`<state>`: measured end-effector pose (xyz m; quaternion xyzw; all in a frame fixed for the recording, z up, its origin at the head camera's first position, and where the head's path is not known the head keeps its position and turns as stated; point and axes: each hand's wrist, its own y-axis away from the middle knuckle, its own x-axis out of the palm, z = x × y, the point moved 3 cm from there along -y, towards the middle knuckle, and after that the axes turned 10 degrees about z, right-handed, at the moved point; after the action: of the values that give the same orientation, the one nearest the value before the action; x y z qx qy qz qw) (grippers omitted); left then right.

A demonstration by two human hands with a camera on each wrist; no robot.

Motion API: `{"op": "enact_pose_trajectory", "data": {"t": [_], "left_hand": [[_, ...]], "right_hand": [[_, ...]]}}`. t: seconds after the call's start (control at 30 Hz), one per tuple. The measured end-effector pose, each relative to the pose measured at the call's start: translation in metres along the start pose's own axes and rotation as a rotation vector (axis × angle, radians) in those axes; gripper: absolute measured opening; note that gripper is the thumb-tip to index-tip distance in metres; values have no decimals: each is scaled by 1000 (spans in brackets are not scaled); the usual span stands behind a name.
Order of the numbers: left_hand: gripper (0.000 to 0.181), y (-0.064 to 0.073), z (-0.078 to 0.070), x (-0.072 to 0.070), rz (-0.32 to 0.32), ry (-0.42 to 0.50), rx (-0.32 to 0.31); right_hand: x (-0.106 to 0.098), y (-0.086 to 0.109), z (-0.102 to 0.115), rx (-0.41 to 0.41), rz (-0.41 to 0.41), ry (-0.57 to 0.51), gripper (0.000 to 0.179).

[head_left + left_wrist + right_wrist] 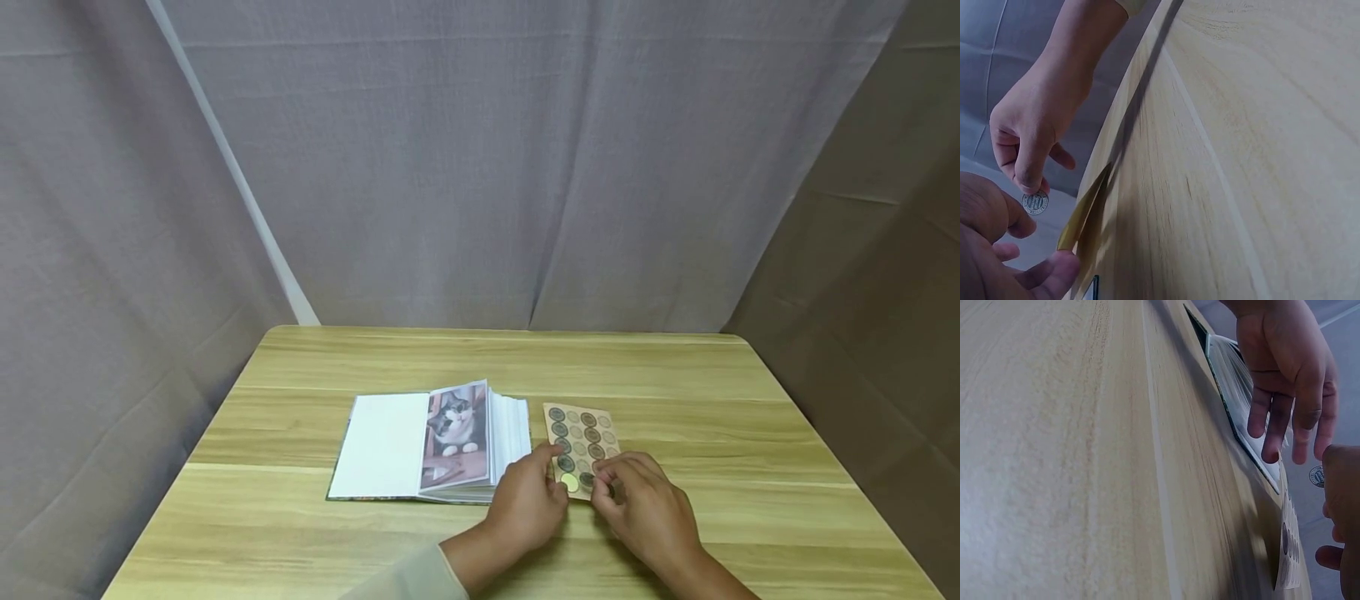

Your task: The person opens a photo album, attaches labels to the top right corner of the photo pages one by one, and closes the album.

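Left hand (527, 504): fingers only slightly bent and parted, thumb and fingertips closing on the left edge of the sheet (582, 429).
Right hand (647, 507): fingers curled in, thumb and forefinger nipping a round sticker (1035, 202) by its rim.
Sticker: small, pale with dark print, most of it sticking out from the fingertips; in both wrist views it is apart from the sheet, in the space between the two hands.
Sheet: tan, to the right of the album (388, 446), raised at a tilt over the bench (675, 392); whether its far end touches the wood I cannot tell.
Rounds: set in columns on the sheet, dark ones alternating with paler ones; some are hidden by the hands.
Spot (570, 482): bright yellow-green, at the near left corner of the sheet, just beside the left thumb.
Album: spread open flat on the bench, white inside cover on the left, thick stack of pages on the right.
Photo (459, 425): a grey-and-white cat, on the album's front page, which lifts a little.
Sleeve (420, 575): pale, on the left forearm.
Curtains (420, 167): grey, behind the bench.
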<state>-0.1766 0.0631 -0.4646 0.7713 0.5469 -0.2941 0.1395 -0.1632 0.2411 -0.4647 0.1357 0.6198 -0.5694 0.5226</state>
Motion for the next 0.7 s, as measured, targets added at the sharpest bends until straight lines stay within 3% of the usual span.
{"op": "enact_pose_trajectory", "data": {"t": [0.33, 0.43, 0.57, 0.7], "left_hand": [[47, 10, -6, -5, 18, -115, 34], [43, 14, -9, -7, 50, -134, 44], [34, 20, -14, -12, 104, -179, 88], [29, 28, -18, -23, 81, -290, 171]], "right_hand": [[1, 0, 0, 22, 5, -18, 13], [2, -1, 0, 26, 14, -17, 14], [3, -2, 1, 26, 22, -4, 13], [5, -5, 1, 28, 29, -1, 12]]}}
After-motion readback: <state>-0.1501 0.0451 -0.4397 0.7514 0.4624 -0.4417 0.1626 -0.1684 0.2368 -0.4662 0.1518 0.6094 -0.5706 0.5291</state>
